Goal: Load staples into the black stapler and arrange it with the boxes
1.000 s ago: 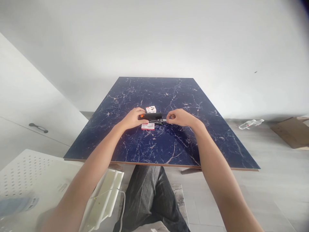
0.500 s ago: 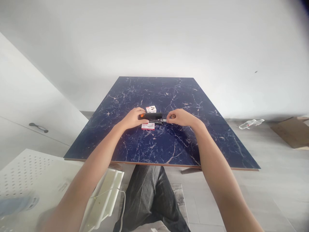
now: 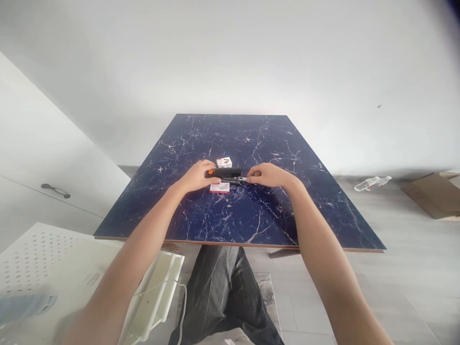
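Stapler [image 3: 227, 173] between hands, right hand [image 3: 269, 174] apparently pinching tip.

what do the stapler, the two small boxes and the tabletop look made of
Stapler: matte black casing, likely plastic, with an orange end; the thin bright strip at its right end looks like metal.
Boxes: printed white and red card, probably thin cardboard.
Tabletop: glossy dark blue with white veins, marble-look; real stone or a printed slab cannot be told. A thin brown edge shows at the front.
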